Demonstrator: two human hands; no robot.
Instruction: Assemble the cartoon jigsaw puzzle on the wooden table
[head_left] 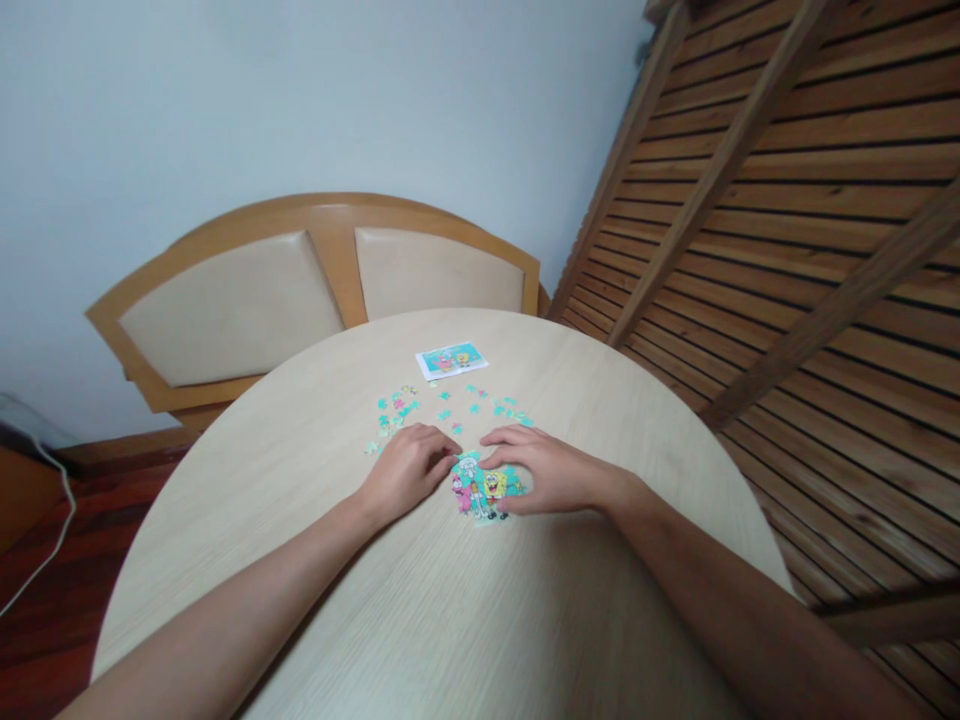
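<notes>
A partly joined cartoon jigsaw (480, 487) lies on a round pale wooden table (450, 600), between my two hands. My left hand (409, 468) rests at its left edge, fingers curled and pressed together with the tips on the puzzle. My right hand (541, 468) lies over its right side, fingers bent and pressing down on the pieces. Whether either hand pinches a loose piece is hidden. Several loose teal pieces (450, 408) are scattered just beyond my fingers.
A small reference picture card (451, 361) lies farther back on the table. Two wooden chairs with beige padded backs (300, 290) stand behind it against a pale wall. A slatted wooden panel (787, 250) leans on the right. A white cable (52, 510) runs at far left.
</notes>
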